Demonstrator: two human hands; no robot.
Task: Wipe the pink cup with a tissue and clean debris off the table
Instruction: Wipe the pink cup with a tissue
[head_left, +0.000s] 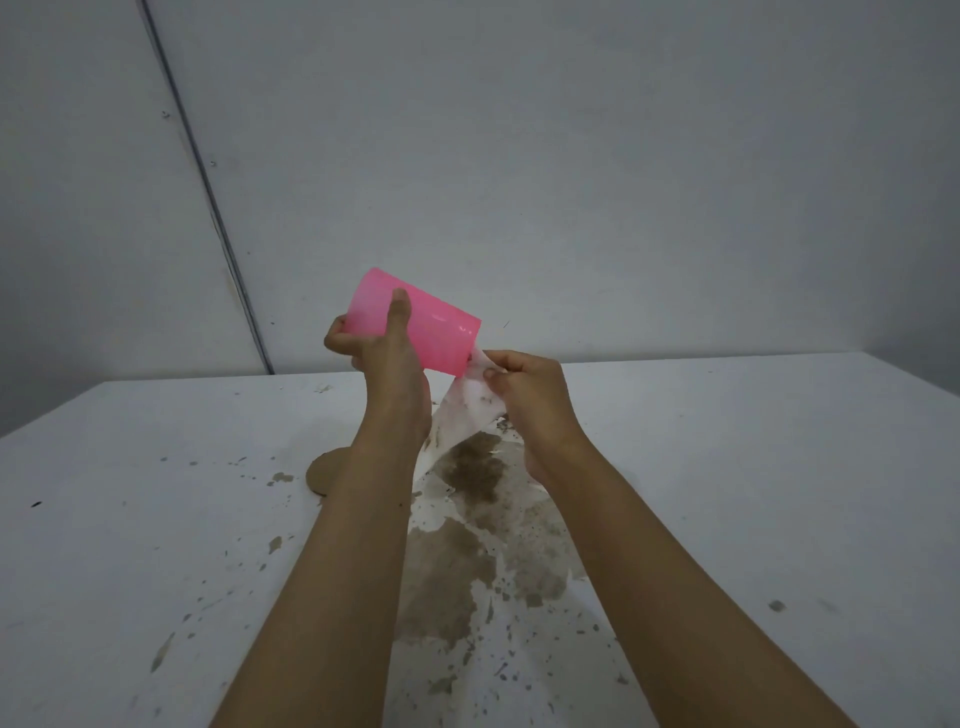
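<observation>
Gripping the pink cup (441, 338) sideways above the table (779, 467) in my left hand (379, 353), I pinch the tissue (467, 415) at its mouth with my right hand (530, 389); best to push it deep inside and twist, keeping the soiled tail off the rim.

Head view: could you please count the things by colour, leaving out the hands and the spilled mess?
Pink: 1, the cup
White: 2, the tissue and the table
Brown: 1, a round flat piece on the table
Total: 4
</observation>
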